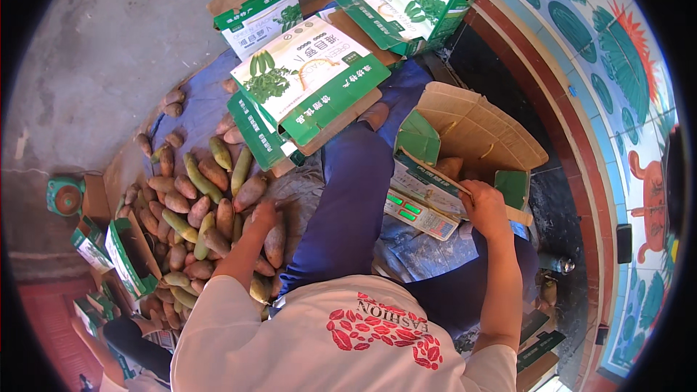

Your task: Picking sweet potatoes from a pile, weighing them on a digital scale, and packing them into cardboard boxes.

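Note:
My left hand (264,215) reaches down to the right side of a heap of pinkish-brown roots (250,192) that look like sweet potatoes. Its fingers are blurred and partly hidden, so any hold on a root cannot be made out. Long green radishes (201,178) lie mixed into the heap. On the right, my right hand (483,207) grips the near wall of an open cardboard carton (501,131), thumb and fingers on its rim. A few brown roots (450,167) show inside. The carton stands over a digital scale (421,216), whose green display is lit.
White-and-green cartons (308,72) stand and lie ahead, one across the blue sheet (207,91). More open cartons (131,258) are at the left. Another person's arm (98,341) shows at lower left. A painted tiled wall (617,87) curves along the right.

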Motion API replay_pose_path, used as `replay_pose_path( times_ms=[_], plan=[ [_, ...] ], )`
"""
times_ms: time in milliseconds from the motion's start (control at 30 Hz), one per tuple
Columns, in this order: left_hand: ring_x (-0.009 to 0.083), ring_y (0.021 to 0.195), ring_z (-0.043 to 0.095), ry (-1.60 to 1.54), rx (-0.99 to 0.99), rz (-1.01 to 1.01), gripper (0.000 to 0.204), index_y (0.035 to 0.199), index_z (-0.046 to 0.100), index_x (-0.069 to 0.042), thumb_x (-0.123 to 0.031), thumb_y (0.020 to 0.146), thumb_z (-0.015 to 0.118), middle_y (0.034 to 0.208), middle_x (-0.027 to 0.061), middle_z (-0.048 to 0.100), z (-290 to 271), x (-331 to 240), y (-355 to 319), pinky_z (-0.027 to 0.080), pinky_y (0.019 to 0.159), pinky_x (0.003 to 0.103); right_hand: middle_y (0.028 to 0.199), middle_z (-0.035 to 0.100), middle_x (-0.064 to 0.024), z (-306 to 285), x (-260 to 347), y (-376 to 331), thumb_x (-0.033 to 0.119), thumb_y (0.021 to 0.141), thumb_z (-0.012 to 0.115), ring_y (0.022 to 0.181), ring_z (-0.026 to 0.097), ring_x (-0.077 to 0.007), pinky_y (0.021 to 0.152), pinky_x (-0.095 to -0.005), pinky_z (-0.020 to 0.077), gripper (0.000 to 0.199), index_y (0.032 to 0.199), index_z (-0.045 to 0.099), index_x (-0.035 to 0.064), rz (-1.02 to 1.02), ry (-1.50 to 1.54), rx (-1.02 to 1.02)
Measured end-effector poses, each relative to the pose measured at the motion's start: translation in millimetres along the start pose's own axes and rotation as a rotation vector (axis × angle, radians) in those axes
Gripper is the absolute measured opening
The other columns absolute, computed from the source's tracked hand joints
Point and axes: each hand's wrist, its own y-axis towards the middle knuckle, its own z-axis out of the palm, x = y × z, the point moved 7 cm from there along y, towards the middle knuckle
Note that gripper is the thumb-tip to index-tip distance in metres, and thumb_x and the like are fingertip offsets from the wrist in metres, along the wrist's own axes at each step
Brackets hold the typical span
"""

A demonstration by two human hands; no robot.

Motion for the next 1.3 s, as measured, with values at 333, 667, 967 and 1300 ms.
replay_pose_path(
  times_ms=[333,667,967,1300],
  plan=[
    [0.0315,0.132,0.037,0.055,0.287,-0.179,0.069,0.139,0.035,-0.028,-0.021,0.078,0.066,0.147,0.0071,0.03,76,46,-15,0.04,0.103,0.044,0.082,0.062,-0.0119,-2,2,0,0.006,0.077,0.065,0.079,0.06,-0.0329,0.07,-0.0415,0.0483,0.017,0.094,0.062,0.0071,0.029,0.032,-0.004],
    [0.0304,0.138,0.028,0.211,0.494,-0.176,0.082,0.143,0.03,-0.026,-0.022,0.073,0.072,0.151,0.0071,0.023,89,31,9,0.035,0.105,0.052,0.083,0.061,-0.0146,-2,6,8,0.001,0.078,0.063,0.078,0.06,-0.0348,0.069,-0.0399,0.0476,0.018,0.096,0.062,0.0036,0.067,0.028,0.031],
    [0.0297,0.126,0.043,0.446,0.522,-0.095,0.081,0.132,0.042,-0.021,-0.028,0.063,0.084,0.133,0.0083,0.04,68,14,6,0.047,0.095,0.041,0.085,0.062,-0.0166,-3,4,14,0.003,0.078,0.064,0.081,0.061,-0.0368,0.071,-0.0397,0.0477,0.019,0.097,0.062,0.0027,0.12,0.041,0.057],
    [0.0329,0.129,0.041,0.432,0.582,-0.005,0.092,0.132,0.044,-0.023,-0.028,0.052,0.09,0.139,0.0096,0.04,88,15,3,0.049,0.093,0.044,0.081,0.061,-0.013,-4,3,13,0.004,0.077,0.065,0.078,0.06,-0.034,0.069,-0.0409,0.0478,0.017,0.094,0.062,0.0063,0.078,0.046,0.002]
  ],
)
